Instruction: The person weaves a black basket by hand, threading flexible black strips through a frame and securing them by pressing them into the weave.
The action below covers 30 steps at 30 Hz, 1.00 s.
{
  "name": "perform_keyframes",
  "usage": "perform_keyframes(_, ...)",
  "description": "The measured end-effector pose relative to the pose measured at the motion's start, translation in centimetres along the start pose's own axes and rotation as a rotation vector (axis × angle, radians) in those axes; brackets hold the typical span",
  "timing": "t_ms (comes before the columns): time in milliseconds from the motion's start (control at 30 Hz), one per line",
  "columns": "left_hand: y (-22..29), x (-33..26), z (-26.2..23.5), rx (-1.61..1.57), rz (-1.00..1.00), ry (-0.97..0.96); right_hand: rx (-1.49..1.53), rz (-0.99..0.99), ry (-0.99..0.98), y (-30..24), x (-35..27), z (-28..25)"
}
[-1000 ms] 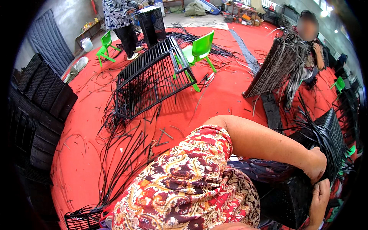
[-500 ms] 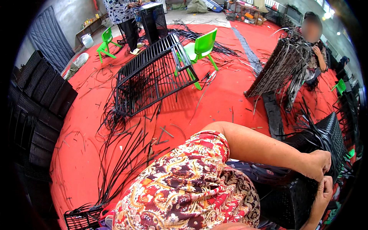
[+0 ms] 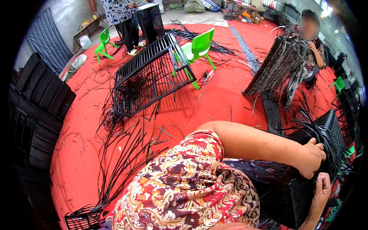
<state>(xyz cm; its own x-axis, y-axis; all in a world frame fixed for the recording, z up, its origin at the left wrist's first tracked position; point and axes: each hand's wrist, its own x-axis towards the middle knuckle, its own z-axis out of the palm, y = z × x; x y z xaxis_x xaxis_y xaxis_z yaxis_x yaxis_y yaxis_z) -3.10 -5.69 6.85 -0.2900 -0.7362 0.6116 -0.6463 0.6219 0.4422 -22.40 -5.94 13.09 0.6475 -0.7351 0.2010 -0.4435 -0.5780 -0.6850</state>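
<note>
At the lower right, a dark woven piece of furniture (image 3: 329, 126) with a textured black surface stands beside me. A bundle of loose black plastic strips (image 3: 321, 134) spills from it. My left hand (image 3: 311, 158) is at these strips with its fingers bent; what they grip is hidden. Just below and apart from it is my right hand (image 3: 322, 186), fingers curled closed, near a black perforated panel (image 3: 291, 199). Whether a strip runs through the right hand is too small to tell.
A black metal frame (image 3: 149, 76) lies tilted on the red carpet (image 3: 218, 103), by a green chair (image 3: 202, 44). Loose strips (image 3: 122, 161) trail over the floor. Black woven pieces (image 3: 40, 103) are stacked at left. A co-worker (image 3: 315, 53) handles a woven panel (image 3: 264, 69); another person (image 3: 120, 19) stands behind.
My hands were close together; now they are apart. The left has moved up toward the strips, its fingers reaching among them. My right has stayed lower, still curled.
</note>
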Motion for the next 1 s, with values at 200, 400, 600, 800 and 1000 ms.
perform_keyframes(200, -0.8, 0.0, 3.1, -0.223, -0.14, 0.068, 0.01, -0.01, 0.012, 0.0, 0.3, -0.2)
perform_keyframes(400, -3.4, 0.3, 5.8, -0.382, -0.025, 0.177, -0.134, -0.06, -0.101, -1.4, 1.3, -0.2)
perform_keyframes(600, -2.6, 0.3, 4.0, -0.517, -0.084, 0.156, -0.15, -0.056, -0.144, -2.6, 1.1, 0.2)
perform_keyframes(800, -1.5, 0.4, 2.8, -0.442, -0.154, 0.169, -0.155, -0.07, -0.144, -2.6, 0.7, 0.1)
perform_keyframes(1000, 0.5, -0.8, 1.4, -0.49, -0.201, 0.314, -0.227, -0.141, 0.102, -2.5, 0.0, 0.9)
